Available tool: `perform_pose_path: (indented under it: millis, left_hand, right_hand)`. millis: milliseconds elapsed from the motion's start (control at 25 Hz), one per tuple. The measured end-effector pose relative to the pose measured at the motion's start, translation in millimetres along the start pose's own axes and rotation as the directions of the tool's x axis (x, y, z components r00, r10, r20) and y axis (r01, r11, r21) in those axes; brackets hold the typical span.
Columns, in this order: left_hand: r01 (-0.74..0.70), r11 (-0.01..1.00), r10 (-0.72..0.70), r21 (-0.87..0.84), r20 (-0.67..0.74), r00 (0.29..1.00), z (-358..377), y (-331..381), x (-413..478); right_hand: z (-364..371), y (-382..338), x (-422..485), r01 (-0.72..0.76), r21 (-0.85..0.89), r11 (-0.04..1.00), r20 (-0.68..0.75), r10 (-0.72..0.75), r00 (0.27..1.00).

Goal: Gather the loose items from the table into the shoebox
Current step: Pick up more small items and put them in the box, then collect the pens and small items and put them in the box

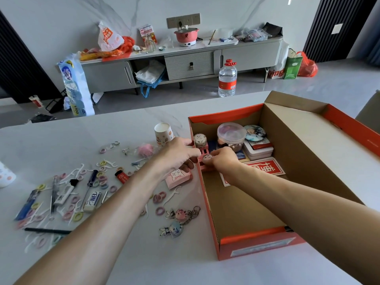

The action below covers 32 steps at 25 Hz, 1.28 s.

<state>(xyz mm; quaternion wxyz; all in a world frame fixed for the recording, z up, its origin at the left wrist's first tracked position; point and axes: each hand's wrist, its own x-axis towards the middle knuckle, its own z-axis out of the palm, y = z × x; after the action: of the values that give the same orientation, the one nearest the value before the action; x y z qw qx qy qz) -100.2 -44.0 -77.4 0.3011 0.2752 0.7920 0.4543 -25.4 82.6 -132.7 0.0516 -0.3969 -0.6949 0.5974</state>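
**Partly packed: disc pinched at shoebox's left wall**

Shoebox (257, 243) sat open on the right side of the table (164, 264), lid flapped out to the right.

Right hand (223, 161) was inside the box near its left wall. Its fingertips (212, 159) were pressed together, pinching a small round disc (206, 158) with a printed face.

Left hand (176, 154) was at the outside of the same wall, fingers curled. Whether it gripped the wall could not be told.

Already in the box, at the far end: tape roll (199, 139), clear tub (231, 134), badge (255, 132). A red card (265, 168) lay on the floor behind the right wrist.

Loose on the table, left of the box:
- cup (163, 133)
- pink box (178, 177), just beside the wall
- lighter (121, 176)
- screwdriver (90, 182)
- eraser (92, 199)
- pen (47, 230)
- keychains (181, 214)
- scattered hair ties (102, 178)
- floss picks (78, 170)
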Motion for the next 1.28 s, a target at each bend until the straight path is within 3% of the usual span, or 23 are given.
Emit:
perform_pose_path:
  millis: [200, 320, 800, 960, 1160, 1280]
  left_hand:
    - [-0.015, 0.999, 0.016, 0.036, -0.010, 1.000, 0, -1, 4]
    - [-0.017, 0.999, 0.018, 0.050, -0.007, 1.000, 0, -1, 5]
    - [0.022, 0.999, -0.021, -0.027, 0.051, 0.998, -3, -3, 3]
    - [0.040, 0.996, -0.039, -0.077, 0.012, 0.999, -17, 0, -31]
    - [0.007, 1.000, -0.010, -0.022, -0.163, 0.987, -76, -35, -119]
    - [0.102, 0.965, -0.035, 0.241, -0.269, 0.963, -123, -91, -179]
  right_hand:
    - [6, -3, 9, 0.178, -0.386, 0.905, -0.033, -0.206, 0.978]
    - [9, 0, 10, 0.202, -0.516, 0.832, -0.091, -0.288, 0.953]
    - [3, -9, 0, 0.166, -0.436, 0.884, -0.084, -0.223, 0.971]
    - [-5, -32, -50, 0.259, -0.318, 0.912, -0.075, -0.297, 0.952]
    - [26, -57, -140, 0.486, -0.362, 0.795, 0.045, -0.507, 0.861]
    - [80, -47, -181, 0.593, -0.420, 0.687, 0.279, -0.524, 0.804]
